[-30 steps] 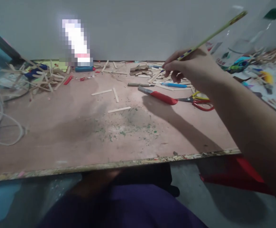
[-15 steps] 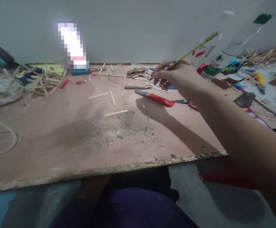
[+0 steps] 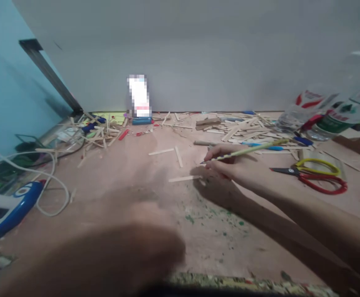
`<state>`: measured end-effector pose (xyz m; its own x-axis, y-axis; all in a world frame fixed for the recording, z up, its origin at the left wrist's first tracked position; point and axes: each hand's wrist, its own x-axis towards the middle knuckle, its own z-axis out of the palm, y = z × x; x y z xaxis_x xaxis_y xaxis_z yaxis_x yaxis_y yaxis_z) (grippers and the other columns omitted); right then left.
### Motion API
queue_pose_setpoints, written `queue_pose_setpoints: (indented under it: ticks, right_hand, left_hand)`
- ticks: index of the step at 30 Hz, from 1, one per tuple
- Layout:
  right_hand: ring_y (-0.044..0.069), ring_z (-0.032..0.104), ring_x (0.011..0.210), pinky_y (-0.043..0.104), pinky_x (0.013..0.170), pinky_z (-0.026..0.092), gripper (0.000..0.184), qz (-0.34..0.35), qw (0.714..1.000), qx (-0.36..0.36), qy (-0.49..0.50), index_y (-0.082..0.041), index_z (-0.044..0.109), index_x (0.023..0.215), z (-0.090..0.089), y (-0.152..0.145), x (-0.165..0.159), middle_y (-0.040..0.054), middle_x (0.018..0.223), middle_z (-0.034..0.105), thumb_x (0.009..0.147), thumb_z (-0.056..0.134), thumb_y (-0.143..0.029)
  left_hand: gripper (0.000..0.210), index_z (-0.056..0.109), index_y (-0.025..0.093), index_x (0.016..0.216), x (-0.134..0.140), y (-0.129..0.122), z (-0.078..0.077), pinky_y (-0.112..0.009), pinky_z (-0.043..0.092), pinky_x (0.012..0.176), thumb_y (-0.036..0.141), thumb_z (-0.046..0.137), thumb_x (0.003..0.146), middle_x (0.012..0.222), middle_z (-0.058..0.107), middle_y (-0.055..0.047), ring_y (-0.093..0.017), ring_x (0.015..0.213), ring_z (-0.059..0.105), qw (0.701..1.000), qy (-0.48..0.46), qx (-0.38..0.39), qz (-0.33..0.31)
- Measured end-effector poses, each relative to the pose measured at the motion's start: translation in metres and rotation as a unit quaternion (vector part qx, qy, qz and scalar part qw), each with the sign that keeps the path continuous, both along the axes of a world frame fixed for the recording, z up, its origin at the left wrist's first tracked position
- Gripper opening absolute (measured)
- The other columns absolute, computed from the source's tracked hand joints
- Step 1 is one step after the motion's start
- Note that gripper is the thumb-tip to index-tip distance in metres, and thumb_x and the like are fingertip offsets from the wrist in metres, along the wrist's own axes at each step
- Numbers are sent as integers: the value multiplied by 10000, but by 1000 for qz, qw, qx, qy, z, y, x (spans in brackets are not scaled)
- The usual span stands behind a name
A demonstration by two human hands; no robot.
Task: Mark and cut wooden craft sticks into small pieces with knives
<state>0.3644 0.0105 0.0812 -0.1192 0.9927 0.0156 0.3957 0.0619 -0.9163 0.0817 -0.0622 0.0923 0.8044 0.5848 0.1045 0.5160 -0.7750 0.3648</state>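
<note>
My right hand (image 3: 237,166) is closed around a yellow pencil (image 3: 262,147), its tip pointing left and down just above the table. Close to that tip lie three flat wooden sticks: one slanting stick (image 3: 179,157), another at the upper left (image 3: 161,152) and a lower one (image 3: 184,178) nearest my hand. My left hand (image 3: 155,241) reaches in low at the front, smeared by motion, so its fingers cannot be made out. Scissors (image 3: 304,177) with one red and one yellow handle rest right of my right hand.
A heap of wooden sticks (image 3: 244,130) lies along the wall, with a blue pen (image 3: 274,147) before it. Plastic bottles (image 3: 331,121) stand at the right. A lit phone (image 3: 141,97) leans at the back. On the left are a white cord (image 3: 67,196) and a blue-and-white object (image 3: 28,202).
My right hand has come down and nearer with the pencil, toward the three sticks. My left hand has entered at the front. The view has shifted, and the red-handled tool no longer shows.
</note>
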Motion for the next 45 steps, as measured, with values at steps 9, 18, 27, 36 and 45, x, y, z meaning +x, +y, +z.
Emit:
queue_pose_setpoints:
  ticks: [9, 18, 27, 36, 45]
  right_hand:
    - [176, 655, 573, 286, 497, 476, 80, 9, 999, -48, 12, -227, 710, 777, -21, -6, -26, 15, 661, 719, 811, 716, -299]
    - [135, 551, 540, 259, 484, 419, 152, -91, 995, 25, -31, -256, 740, 747, 0, 4, 8, -11, 616, 649, 808, 808, -377]
    - [165, 595, 565, 289, 459, 422, 120, -89, 991, 87, -52, -316, 765, 757, 1, 7, 19, 11, 705, 708, 853, 807, -374]
    - [160, 608, 496, 269, 430, 441, 83, -19, 999, 39, -4, -292, 748, 773, -12, -10, -20, -10, 621, 704, 855, 745, -297]
    - [151, 639, 557, 252, 499, 454, 146, 21, 996, 88, 3, -263, 639, 696, -48, -8, -43, -33, 648, 710, 835, 669, -229]
  left_hand:
    - [205, 760, 172, 928, 13, 87, -38, -319, 455, 737, 187, 597, 1053, 897, 706, -33, -196, 827, 654, 996, -38, 57, 53]
    - [290, 711, 225, 904, 7, 81, -65, -307, 442, 755, 202, 484, 1082, 908, 696, -3, -183, 832, 647, 991, -82, 38, 100]
    - [273, 699, 281, 833, -3, 88, -47, -258, 443, 613, 194, 524, 1024, 778, 714, 61, -132, 664, 675, 996, -47, 0, 78]
    - [307, 713, 223, 937, 13, 64, -54, -284, 504, 747, 38, 468, 935, 905, 738, -1, -168, 832, 674, 995, -90, -26, 46]
    - [272, 715, 185, 891, 16, 66, -64, -312, 492, 753, 72, 499, 1012, 935, 676, -30, -184, 839, 634, 994, -86, -4, 66]
